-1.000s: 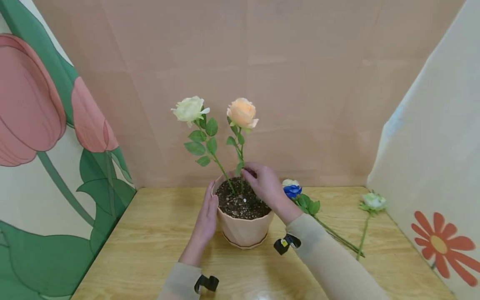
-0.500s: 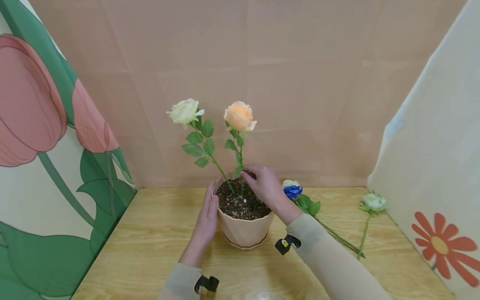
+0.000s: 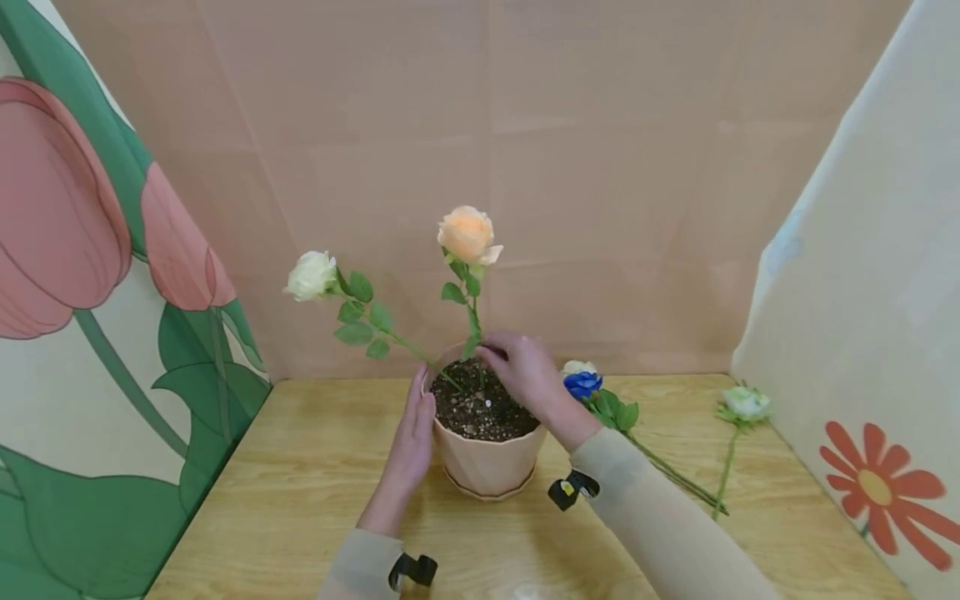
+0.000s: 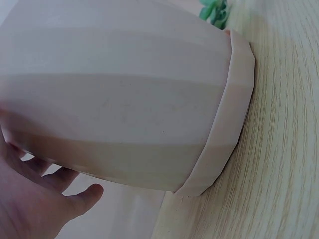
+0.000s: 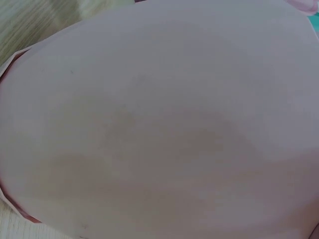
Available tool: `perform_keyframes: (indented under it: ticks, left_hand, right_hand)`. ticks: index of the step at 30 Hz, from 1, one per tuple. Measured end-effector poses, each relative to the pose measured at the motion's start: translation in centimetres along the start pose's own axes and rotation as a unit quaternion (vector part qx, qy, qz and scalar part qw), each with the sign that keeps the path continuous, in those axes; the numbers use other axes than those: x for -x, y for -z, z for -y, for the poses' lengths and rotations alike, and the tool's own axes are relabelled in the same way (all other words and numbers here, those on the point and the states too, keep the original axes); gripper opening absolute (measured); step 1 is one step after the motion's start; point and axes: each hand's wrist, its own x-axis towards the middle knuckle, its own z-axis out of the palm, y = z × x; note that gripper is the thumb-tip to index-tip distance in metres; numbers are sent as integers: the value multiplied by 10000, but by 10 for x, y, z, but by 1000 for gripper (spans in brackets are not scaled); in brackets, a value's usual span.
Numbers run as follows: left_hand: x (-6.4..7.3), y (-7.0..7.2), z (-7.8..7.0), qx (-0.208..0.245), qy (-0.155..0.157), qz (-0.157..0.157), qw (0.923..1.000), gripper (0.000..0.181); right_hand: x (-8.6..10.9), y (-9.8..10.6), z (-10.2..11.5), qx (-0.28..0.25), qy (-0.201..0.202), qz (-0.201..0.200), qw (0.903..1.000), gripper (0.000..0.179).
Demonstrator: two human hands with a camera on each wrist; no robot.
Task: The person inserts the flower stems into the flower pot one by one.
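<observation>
In the head view, my left hand [image 3: 412, 433] is resting against the left side of the pale pink pot [image 3: 491, 458], its fingers extended and lying along the wall without curling round anything. My right hand [image 3: 525, 379] is arching over the right rim, thumb and fingers pinching the stem of the peach rose [image 3: 468, 236], which is standing nearly upright in the dark soil [image 3: 483, 421]. The white rose [image 3: 312, 276] is leaning far left across the rim. A black device [image 3: 573, 489] is sitting at my right cuff, showing a yellowish patch too small to read. The blue rose [image 3: 583, 384] is lying right of the pot on the wooden table [image 3: 300, 467]. In the left wrist view, the faceted pot is filling most of the scene, my fingers passing partly behind it and one digit sticking out apart. In the right wrist view, the blurred pot wall is covering nearly everything, and I cannot tell my grip from there.
</observation>
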Motion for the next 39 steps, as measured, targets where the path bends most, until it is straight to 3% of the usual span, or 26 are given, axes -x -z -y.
perform_keyframes:
  ticks: [28,39]
  left_hand:
    - [0,2,6,40,-142,-11,9999,62]
    - [1,1,3,-12,-49,-75,10000,59]
  right_hand:
    - [4,-3,0,-77,-438,-31,9990,14]
    - [3,-2,1,-210,-538,-21,9983,18]
